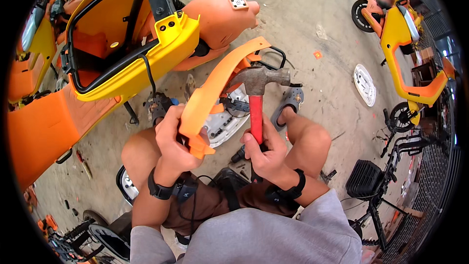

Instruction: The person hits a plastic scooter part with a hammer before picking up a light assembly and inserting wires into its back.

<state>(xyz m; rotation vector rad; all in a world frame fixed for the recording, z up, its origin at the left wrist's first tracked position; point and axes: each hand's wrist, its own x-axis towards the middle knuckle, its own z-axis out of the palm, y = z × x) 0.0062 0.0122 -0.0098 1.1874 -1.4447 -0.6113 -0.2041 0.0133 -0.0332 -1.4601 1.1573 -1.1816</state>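
Progress: the curved orange plastic panel (215,85) is already free of any scooter body and held up at centre frame; the hammer (257,99) is raised against it, so work on the panel looks to be in hand, not finished
Left hand (172,143): fingers closed round the lower end of the orange panel, thumb over its edge, just left of centre
Right hand (265,152): fist shut tight on the red hammer handle, low on the shaft, just right of centre
Hammer head: steel claw head at the panel's upper half, touching or just beside its inner face; I cannot tell which
Panel position: runs from the left hand up and right to a tip near upper centre, above the person's knees
Under the hands: a white and grey scooter part (225,120) with wiring lies on the concrete floor (312,10) between the feet
Upper left of frame: a yellow and orange scooter body (127,44), seat well open
Right edge of frame: another yellow and orange scooter (410,54) standing well apart, with a white oval part (364,84) on the floor near it
Wrists: black bands on both
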